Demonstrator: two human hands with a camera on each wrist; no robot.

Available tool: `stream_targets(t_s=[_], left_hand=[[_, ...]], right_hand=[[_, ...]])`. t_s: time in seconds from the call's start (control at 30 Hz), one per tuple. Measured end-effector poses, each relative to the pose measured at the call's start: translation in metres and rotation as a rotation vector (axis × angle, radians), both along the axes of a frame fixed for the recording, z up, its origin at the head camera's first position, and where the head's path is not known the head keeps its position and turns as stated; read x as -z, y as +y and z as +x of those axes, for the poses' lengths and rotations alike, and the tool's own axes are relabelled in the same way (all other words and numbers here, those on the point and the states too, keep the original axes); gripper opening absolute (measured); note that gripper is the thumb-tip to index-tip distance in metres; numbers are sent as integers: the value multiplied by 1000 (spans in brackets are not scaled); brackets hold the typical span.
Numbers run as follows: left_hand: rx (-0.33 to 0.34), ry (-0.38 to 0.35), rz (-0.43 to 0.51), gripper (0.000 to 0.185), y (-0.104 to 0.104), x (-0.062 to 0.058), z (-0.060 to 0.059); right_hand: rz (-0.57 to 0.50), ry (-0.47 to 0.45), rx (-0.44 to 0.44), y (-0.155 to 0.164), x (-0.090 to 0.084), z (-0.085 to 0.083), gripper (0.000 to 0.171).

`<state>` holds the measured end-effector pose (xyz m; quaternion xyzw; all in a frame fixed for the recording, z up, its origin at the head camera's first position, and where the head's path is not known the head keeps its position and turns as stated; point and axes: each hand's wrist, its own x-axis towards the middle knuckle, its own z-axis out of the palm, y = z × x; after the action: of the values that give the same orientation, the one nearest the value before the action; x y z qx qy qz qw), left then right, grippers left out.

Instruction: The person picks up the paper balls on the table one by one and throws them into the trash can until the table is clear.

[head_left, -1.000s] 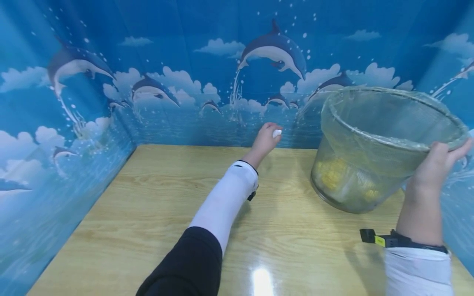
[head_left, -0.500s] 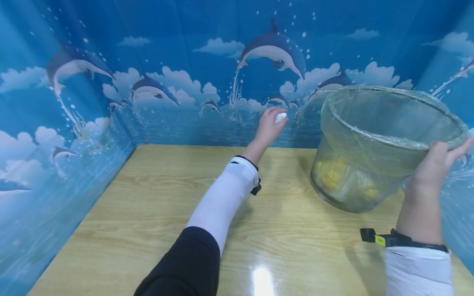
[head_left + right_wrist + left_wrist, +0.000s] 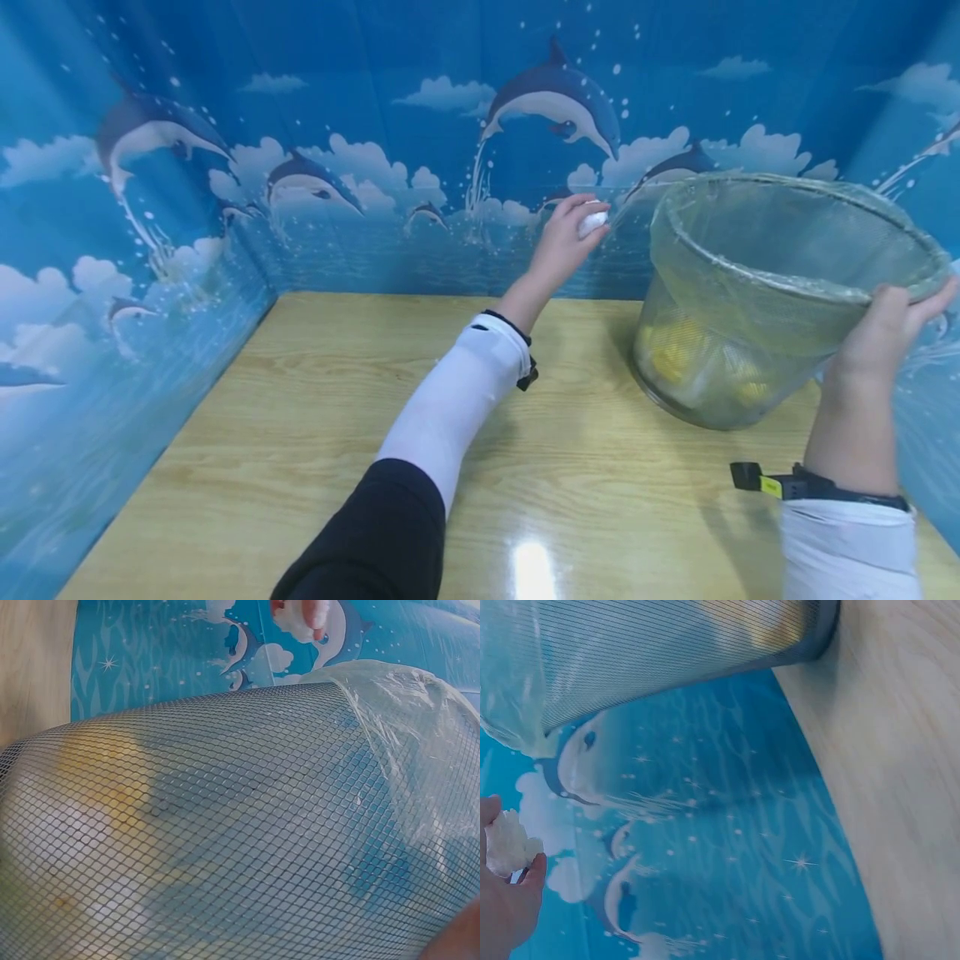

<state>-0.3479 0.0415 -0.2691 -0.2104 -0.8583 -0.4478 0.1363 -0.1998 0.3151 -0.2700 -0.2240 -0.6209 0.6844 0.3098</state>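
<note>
We pinch the white wad (image 3: 592, 222) in our left hand (image 3: 564, 242) just short of the tilted mesh bin (image 3: 757, 333), whose rim our right hand (image 3: 881, 337) grips, so next it likely needs carrying over the rim.

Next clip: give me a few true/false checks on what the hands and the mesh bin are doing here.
1. The left hand pinches a white crumpled wad. True.
2. The wad already lies inside the mesh bin. False: it is held in the air, left of the rim.
3. The right hand grips the bin's rim, tilting it. True.
4. The bin is empty. False: yellow items show through its mesh.
5. The bin hangs clear of the wooden table. False: its base rests there.
</note>
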Motion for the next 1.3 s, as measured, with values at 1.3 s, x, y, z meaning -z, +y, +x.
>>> stream_targets(t_s=[1.3], left_hand=[[330, 36, -288, 51, 96, -83, 56]], right_hand=[[23, 66, -11, -1, -2, 0, 64]])
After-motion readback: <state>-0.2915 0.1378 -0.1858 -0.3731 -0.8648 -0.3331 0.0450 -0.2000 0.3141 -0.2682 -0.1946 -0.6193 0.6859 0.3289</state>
